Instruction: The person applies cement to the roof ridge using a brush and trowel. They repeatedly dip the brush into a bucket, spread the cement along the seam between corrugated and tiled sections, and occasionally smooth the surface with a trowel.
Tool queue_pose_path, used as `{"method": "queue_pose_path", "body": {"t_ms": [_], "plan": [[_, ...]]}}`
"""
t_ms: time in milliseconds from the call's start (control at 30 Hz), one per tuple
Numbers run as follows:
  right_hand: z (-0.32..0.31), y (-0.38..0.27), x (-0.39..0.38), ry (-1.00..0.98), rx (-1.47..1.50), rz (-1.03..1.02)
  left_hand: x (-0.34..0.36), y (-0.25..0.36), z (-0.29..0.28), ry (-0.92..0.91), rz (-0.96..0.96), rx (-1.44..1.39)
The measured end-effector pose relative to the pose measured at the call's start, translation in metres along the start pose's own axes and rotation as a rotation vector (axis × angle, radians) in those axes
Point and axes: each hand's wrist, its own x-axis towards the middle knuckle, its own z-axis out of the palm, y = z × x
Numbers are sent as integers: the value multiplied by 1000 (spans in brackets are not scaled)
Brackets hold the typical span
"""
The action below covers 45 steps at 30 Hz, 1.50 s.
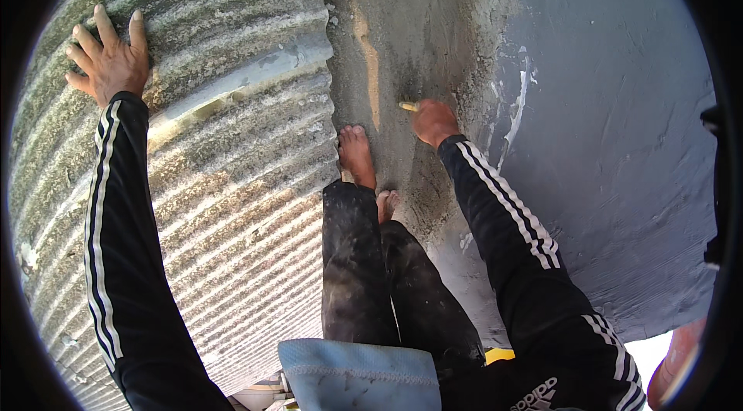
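Note:
My left hand (113, 63) lies flat with fingers spread on the weathered corrugated roof sheet (232, 171). Closed in a fist, my right hand (435, 121) grips a tool with a pale yellow handle (409, 106); only the handle's end sticks out, and its working part is hidden. That fist is over the strip of rough grey concrete (418, 16) between the sheet's wavy edge and a smooth blue-grey wall (619, 125). White streaks (517, 113) mark the wall's surface near my right wrist.
My bare feet (356, 152) stand on the concrete strip beside the sheet's edge. A tan stain (367, 55) runs along the strip. Light blue cloth (360, 368) hangs at my front. A grey patch (248, 78) crosses the corrugations. Something dark (712, 179) shows at the right rim.

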Motion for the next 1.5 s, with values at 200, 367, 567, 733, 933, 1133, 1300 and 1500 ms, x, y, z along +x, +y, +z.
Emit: {"method": "queue_pose_path", "body": {"t_ms": [200, 367, 567, 733, 933, 1133, 1300, 1500], "plan": [[-50, 1, 42, 660, 177, -306, 0, -2, 4, 3, 14, 9], [1, 2, 64, 347, 250, -43, -1, -6, 7, 18, 43, 29], [85, 39, -47, 198, 207, -81, -1, -7, 13, 63, 44, 5], [26, 21, 7, 468, 249, -128, -1, -11, 15, 86, 54, 5], [58, 32, -39, 151, 99, -9, -1, -12, 18, 104, 69, 17], [42, 21, -2, 382, 132, -113, -2, -11, 15, 72, 47, 22], [75, 25, -52, -10, -42, -105, 0, -9, 13, 38, 31, 52], [61, 24, -10, 577, 137, -224, -1, -2, 2, -29, 27, 86]]}}
